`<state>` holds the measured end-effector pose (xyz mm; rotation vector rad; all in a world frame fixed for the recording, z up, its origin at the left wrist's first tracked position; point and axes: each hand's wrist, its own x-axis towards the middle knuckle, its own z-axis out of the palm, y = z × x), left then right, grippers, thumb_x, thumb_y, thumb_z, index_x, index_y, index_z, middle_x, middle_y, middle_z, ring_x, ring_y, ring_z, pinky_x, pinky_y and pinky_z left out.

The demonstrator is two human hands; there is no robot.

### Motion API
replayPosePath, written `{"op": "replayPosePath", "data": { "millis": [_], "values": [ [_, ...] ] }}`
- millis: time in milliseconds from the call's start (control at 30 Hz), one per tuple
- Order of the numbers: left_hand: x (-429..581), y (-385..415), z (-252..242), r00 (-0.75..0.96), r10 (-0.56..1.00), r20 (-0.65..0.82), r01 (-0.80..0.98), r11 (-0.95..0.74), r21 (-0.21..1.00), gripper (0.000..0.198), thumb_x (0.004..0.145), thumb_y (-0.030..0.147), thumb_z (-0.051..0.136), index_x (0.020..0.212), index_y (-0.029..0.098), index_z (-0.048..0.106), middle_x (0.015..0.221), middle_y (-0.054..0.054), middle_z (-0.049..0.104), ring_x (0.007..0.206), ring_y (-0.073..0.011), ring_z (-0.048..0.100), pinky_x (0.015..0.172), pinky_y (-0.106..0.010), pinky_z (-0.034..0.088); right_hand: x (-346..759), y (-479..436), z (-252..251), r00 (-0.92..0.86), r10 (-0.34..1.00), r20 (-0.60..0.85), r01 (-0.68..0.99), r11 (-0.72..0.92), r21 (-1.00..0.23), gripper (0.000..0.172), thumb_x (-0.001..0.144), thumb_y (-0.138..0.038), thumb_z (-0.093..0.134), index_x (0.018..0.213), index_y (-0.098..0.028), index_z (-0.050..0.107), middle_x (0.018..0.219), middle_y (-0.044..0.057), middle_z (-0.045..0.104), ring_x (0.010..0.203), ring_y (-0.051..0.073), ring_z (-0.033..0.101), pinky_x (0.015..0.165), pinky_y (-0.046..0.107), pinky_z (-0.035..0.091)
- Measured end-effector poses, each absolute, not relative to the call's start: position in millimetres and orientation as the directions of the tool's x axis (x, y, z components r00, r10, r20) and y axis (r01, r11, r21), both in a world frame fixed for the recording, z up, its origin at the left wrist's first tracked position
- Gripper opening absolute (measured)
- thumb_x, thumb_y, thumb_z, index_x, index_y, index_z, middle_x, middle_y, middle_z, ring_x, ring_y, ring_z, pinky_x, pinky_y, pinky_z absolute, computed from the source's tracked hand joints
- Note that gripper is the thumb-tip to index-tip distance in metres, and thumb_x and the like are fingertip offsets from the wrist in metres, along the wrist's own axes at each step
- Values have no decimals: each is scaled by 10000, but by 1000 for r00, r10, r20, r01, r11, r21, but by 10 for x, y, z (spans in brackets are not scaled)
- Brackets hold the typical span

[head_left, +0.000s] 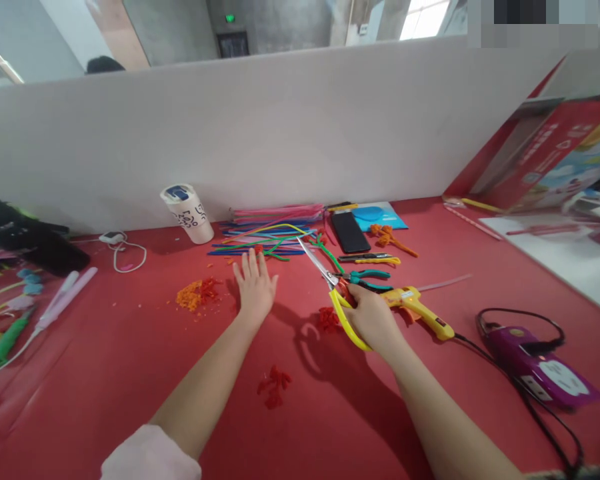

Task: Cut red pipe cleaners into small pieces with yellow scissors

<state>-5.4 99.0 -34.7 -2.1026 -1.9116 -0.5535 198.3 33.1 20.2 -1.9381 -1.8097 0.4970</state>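
Observation:
My left hand (255,287) is stretched out palm down, fingers slightly apart, at the near edge of a spread of coloured pipe cleaners (280,248). A small red bit shows at its fingertips; whether they touch it I cannot tell. In my right hand (373,317) is a pair of scissors (351,327) with yellow handles, blades pointing away and to the left. Beneath the scissors lies a clump of red fuzzy pieces (328,320). Another red clump (274,387) rests nearer to me. Orange and red clippings (195,295) are heaped left of my left hand.
A yellow glue gun (423,313) lies right of my right hand, its cord running by a purple power strip (540,367). Beyond are teal-handled pliers (370,275), a phone (350,232) and an orange fuzzy piece (393,239). A white tumbler (189,215) stands near the partition (280,133).

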Motion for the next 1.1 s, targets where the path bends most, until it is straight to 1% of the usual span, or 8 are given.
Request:
{"op": "replayPosePath", "data": {
  "millis": [233, 333, 467, 633, 733, 867, 1033, 1100],
  "values": [
    [-760, 882, -256, -58, 886, 461, 998, 57, 17, 505, 802, 254, 326, 1253, 33, 277, 1339, -222, 224, 1250, -305, 131, 974, -523, 57, 2005, 338, 195, 72, 996, 56, 827, -28, -562, 85, 629, -260, 423, 585, -203, 379, 487, -40, 400, 449, 94, 324, 441, 211, 210],
    [-641, 662, -242, -5, 899, 439, 998, -21, 55, 580, 797, 379, 326, 1260, 36, 263, 1324, -227, 253, 1240, -293, 173, 982, -490, 107, 1991, 343, 163, 63, 996, 59, 829, -20, -558, 106, 639, -278, 428, 584, -202, 378, 482, -41, 391, 445, 92, 316, 438, 212, 205],
    [-424, 411, -288, 324, 898, 297, 941, -338, -3, 733, 710, 562, 371, 1275, 107, 271, 1349, -174, 243, 1249, -288, 146, 995, -484, 68, 1984, 350, 117, 64, 996, 59, 839, -21, -544, 141, 649, -299, 430, 567, -203, 367, 469, -44, 367, 438, 91, 304, 429, 215, 195],
    [-671, 636, -266, 174, 910, 375, 984, -178, -23, 598, 771, 420, 370, 1257, 80, 299, 1335, -207, 246, 1236, -306, 177, 979, -513, 71, 1964, 355, 91, 42, 997, 71, 843, 3, -539, 125, 643, -287, 433, 571, -200, 380, 479, -41, 389, 442, 89, 310, 429, 212, 202],
    [-839, 790, -172, 98, 915, 392, 991, -127, 48, 480, 778, 298, 388, 1203, 74, 371, 1279, -214, 322, 1197, -317, 253, 955, -494, 178, 1941, 356, 93, 28, 997, 75, 844, 17, -536, 120, 640, -283, 429, 569, -200, 378, 480, -41, 390, 445, 89, 311, 432, 212, 204],
    [-771, 709, -76, 221, 939, 263, 941, -276, 196, 352, 777, 113, 302, 1078, 153, 480, 1052, -100, 520, 1001, -178, 479, 869, -312, 365, 1925, 362, 80, 25, 997, 72, 846, 17, -533, 133, 641, -306, 434, 580, -198, 383, 495, -38, 402, 456, 90, 320, 441, 212, 209],
    [-454, 426, 19, 451, 874, 182, 798, -486, 357, 413, 668, 2, 332, 990, 176, 522, 1297, -76, 296, 1119, -180, 369, 922, -344, 312, 1923, 359, 56, 18, 999, 50, 850, 11, -527, 132, 638, -315, 436, 593, -194, 409, 501, -34, 413, 454, 90, 321, 440, 215, 202],
    [-385, 312, 109, 532, 842, 94, 760, -523, 386, 336, 685, 40, 366, 925, 189, 549, 1162, -62, 443, 1075, -176, 399, 907, -330, 315, 1922, 355, 57, 6, 999, 45, 853, 18, -522, 120, 635, -303, 433, 595, -193, 412, 500, -32, 414, 453, 90, 321, 441, 216, 202]
  ]
}}
